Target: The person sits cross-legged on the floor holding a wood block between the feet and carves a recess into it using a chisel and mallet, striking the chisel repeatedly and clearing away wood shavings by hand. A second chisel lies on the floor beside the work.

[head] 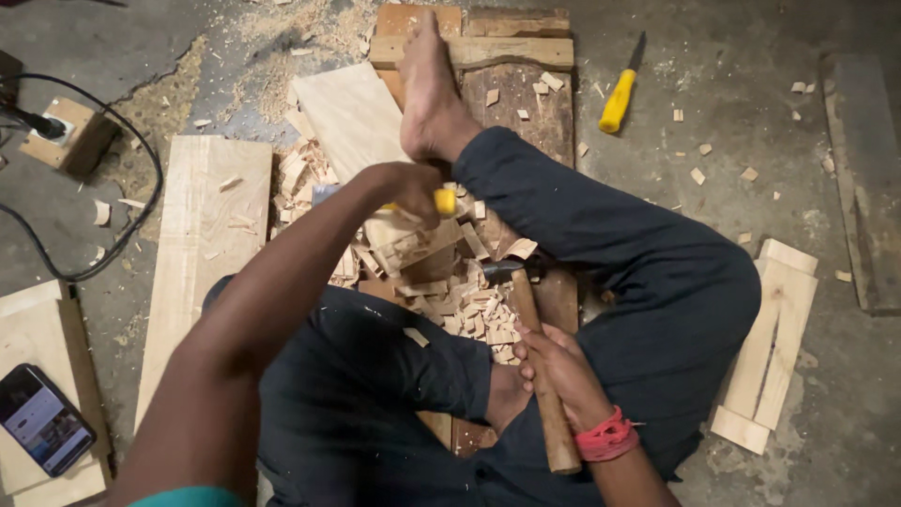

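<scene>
Chisel and hammer both in hand, sitting on the workshop floor

Person's cross-legged with a bare foot point(430, 89) stretched toward 12 o'clock over a dark board point(516, 113). Left hand point(405, 191) has its grip wrapped tight round a yellow-handled chisel point(445, 201), blade hidden in the pile of wood chips point(441, 272). Right hand point(561, 371), red thread at the wrist, has its grip closed on the wooden handle of one hammer point(537, 361); the head sits at about 11 o'clock from that hand, just beside the chips and at roughly 5 o'clock from the chisel. I count two yellow chisels: the second chisel point(619, 94) lies loose on the floor at 1 o'clock. One phone point(42, 420) at 8 o'clock on a pale plank point(202, 244)-type offcut, one small wooden box point(66, 136) with a cable at 10 o'clock.
</scene>
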